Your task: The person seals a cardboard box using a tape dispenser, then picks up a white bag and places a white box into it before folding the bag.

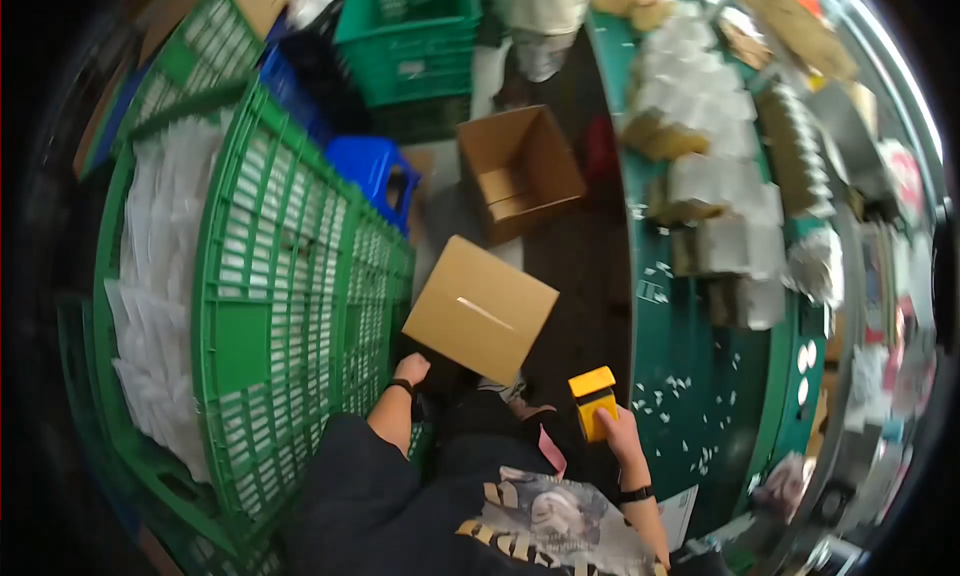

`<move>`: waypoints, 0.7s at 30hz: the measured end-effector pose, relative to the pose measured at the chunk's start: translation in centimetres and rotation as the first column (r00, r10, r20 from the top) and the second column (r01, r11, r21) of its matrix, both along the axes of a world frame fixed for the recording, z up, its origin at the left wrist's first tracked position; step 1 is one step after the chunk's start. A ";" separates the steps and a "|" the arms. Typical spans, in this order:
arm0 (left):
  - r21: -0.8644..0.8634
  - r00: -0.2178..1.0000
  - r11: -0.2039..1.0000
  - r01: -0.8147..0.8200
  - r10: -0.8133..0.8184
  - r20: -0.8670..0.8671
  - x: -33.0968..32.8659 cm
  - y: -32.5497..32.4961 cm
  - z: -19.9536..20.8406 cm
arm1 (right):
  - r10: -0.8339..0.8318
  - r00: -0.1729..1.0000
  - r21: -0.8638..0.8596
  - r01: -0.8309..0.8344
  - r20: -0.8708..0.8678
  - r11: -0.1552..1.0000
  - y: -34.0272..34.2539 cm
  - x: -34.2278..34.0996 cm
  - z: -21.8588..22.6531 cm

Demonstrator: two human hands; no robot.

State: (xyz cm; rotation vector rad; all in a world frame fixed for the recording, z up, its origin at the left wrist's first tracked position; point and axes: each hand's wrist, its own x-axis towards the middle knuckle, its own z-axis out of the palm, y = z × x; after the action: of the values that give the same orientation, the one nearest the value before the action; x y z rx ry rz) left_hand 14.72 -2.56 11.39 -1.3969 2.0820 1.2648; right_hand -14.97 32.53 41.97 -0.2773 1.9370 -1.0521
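The left hand [411,368] grips the lower corner of a closed brown cardboard box [480,309]. Right of that box, the right hand [619,434] clasps a yellow plastic tape dispenser [593,401], beside a green table [690,396].

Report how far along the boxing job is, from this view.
Done: the closed cardboard box shows a strip along its seam, so it looks taped. In hand: the left hand touches that box's lower corner; the right hand grips a yellow tape dispenser. Left: an open cardboard box stands beyond, flaps up, and looks empty.
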 end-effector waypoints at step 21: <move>-0.525 0.975 0.827 -0.203 0.221 -0.029 -11.0 4.7 -7.6 | -0.127 0.967 0.250 0.069 0.223 0.966 6.5 -0.9 -22.6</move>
State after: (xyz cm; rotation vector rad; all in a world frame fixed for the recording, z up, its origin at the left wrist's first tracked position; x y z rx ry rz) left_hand 3.76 2.16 3.77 -1.9074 2.4150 0.7460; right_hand -15.92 39.04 19.42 0.0794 1.8506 -0.8583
